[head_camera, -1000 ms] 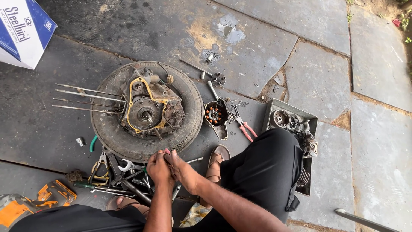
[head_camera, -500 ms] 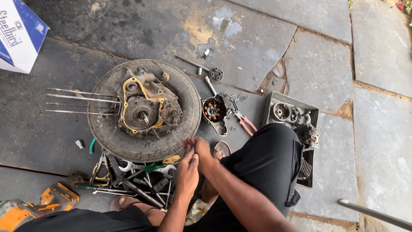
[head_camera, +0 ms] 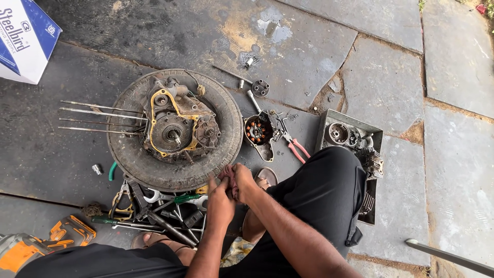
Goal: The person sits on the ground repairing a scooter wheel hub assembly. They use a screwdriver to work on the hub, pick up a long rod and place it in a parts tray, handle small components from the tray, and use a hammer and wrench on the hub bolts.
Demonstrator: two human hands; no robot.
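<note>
My left hand (head_camera: pixel 220 202) and my right hand (head_camera: pixel 244 183) are pressed together just below the rim of an old tyre (head_camera: pixel 128 154). Between them they clutch a small reddish rag (head_camera: pixel 229 177). A greasy engine casing (head_camera: pixel 177 126) with a yellow gasket lies inside the tyre, with long thin rods (head_camera: pixel 98 117) sticking out to its left. A pile of spanners and screwdrivers (head_camera: pixel 159 208) lies just left of my left hand. My knee in black trousers (head_camera: pixel 324 190) is at the right.
A stator cover with copper coils (head_camera: pixel 260 133) and red-handled pliers (head_camera: pixel 294 144) lie right of the tyre. A grey metal tray of parts (head_camera: pixel 378 135) sits beyond my knee. A white and blue box (head_camera: pixel 23 38) is top left, an orange tool (head_camera: pixel 31 244) bottom left.
Both hands have shifted right along the tyre's lower rim and closer together, now wringing the rag between them. The view has tilted slightly.
</note>
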